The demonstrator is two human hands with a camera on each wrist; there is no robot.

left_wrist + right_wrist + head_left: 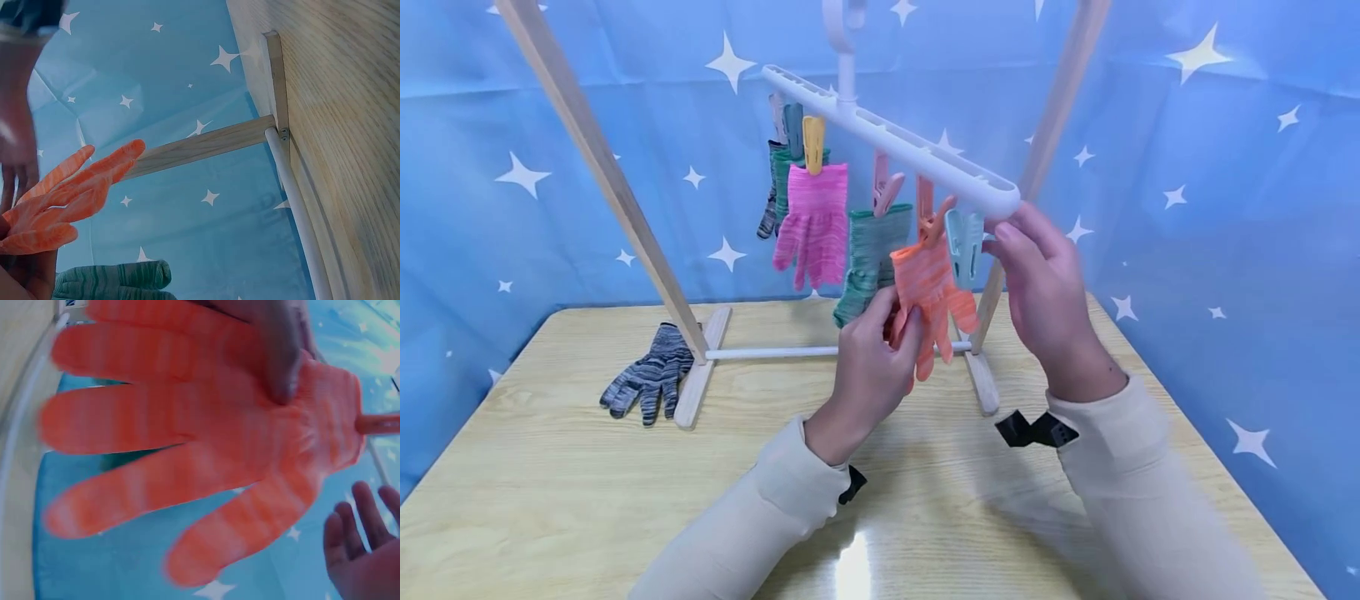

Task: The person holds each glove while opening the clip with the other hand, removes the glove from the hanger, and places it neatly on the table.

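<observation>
The left hand (871, 358) is raised above the tabletop (925, 500), wrist bent upward, its fingers and thumb curled round the lower part of the orange glove (928, 292); this grip is seen clamped on the glove fabric in the head view, and the left wrist view shows the glove's fingers (69, 187) projecting out past the hand. The right hand (1037, 275) is held higher, palm turned toward the left, with fingers mostly straight and its fingertips touching the end of the white hanger bar (910, 154), just beside a pale blue clip (964, 242); nothing is seen pinched in it, so its grip is noted as apart. In the right wrist view the fingers of that hand (359, 550) are seen extended and separate. The orange glove hangs cuff-up from an orange clip (934, 223) near the right end of the bar, fingers pointing down, in front of the wooden rack frame (625, 208). Further along the bar a green glove (871, 258), a pink glove (815, 221) under a yellow clip (812, 143), and a darker glove (775, 187) behind it are hung. A grey striped glove (647, 379) lies flat on the tabletop, touching the left foot of the frame. Both forearms are covered by cream sleeves (760, 517), and a black strap is noted at each wrist.
</observation>
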